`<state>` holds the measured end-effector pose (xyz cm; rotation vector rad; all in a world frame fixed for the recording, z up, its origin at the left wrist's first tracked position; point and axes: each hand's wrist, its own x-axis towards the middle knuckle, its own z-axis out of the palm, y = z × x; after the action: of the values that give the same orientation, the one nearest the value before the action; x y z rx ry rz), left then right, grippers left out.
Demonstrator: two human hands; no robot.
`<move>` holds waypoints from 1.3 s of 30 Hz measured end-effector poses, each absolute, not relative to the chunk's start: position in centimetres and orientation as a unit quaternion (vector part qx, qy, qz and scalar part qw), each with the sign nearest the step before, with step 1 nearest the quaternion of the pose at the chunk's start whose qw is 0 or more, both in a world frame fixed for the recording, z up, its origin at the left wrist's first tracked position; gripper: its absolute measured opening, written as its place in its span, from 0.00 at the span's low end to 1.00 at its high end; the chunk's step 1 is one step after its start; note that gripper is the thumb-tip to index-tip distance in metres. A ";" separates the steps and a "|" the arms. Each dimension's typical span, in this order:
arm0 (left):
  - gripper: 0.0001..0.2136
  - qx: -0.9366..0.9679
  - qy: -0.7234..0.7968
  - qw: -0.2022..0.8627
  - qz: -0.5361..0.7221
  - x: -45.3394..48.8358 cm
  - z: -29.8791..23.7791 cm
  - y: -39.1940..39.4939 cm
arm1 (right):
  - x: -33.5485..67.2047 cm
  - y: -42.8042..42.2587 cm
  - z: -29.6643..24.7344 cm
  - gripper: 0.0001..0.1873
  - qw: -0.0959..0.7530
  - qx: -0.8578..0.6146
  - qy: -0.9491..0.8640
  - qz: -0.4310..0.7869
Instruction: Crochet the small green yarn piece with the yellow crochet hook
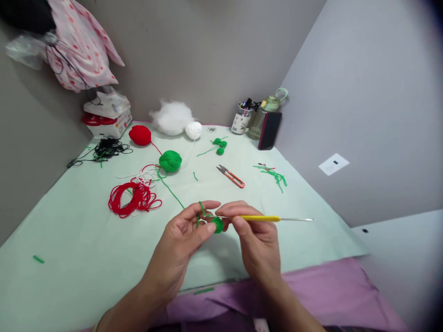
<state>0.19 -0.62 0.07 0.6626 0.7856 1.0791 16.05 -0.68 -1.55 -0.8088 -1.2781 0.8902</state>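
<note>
Between the thumb and fingers of my left hand (185, 235) is a small round green crochet piece (217, 225). Green yarn loops over the left index finger and runs back to a green yarn ball (170, 161). My right hand (258, 240) grips a crochet hook (259, 218) by its yellow handle, thumb and fingers pinched on it. One metal end points right; the other reaches the top of the green piece, where the fingers partly hide it. Beyond the hands lie orange-handled thread snips (231, 176).
A red yarn bundle (129, 199), black yarn (109, 148) and a red yarn ball (140, 135) lie to the left. White stuffing (173, 117) and a white yarn ball (193, 131) sit at the back. Right are green scraps (275, 176), a phone (270, 131) and a bottle (258, 121).
</note>
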 end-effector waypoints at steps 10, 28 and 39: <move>0.16 0.312 0.360 0.730 0.490 0.2 -0.1 -0.6 | 15.9 -0.7 -1.8 0.09 0.641 -0.353 -0.542 0.414; 0.19 0.309 0.400 0.698 0.508 0.2 -0.4 -0.6 | 16.2 -1.3 -2.1 0.09 0.640 -0.354 -0.553 0.401; 0.09 0.343 0.409 0.672 0.514 0.6 -1.0 -0.9 | 15.7 -1.8 -1.8 0.14 0.645 -0.367 -0.606 0.286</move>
<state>0.58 -0.86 -1.01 0.7720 0.9206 1.1574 15.68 -1.85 -1.78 -0.8352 -1.3785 0.6517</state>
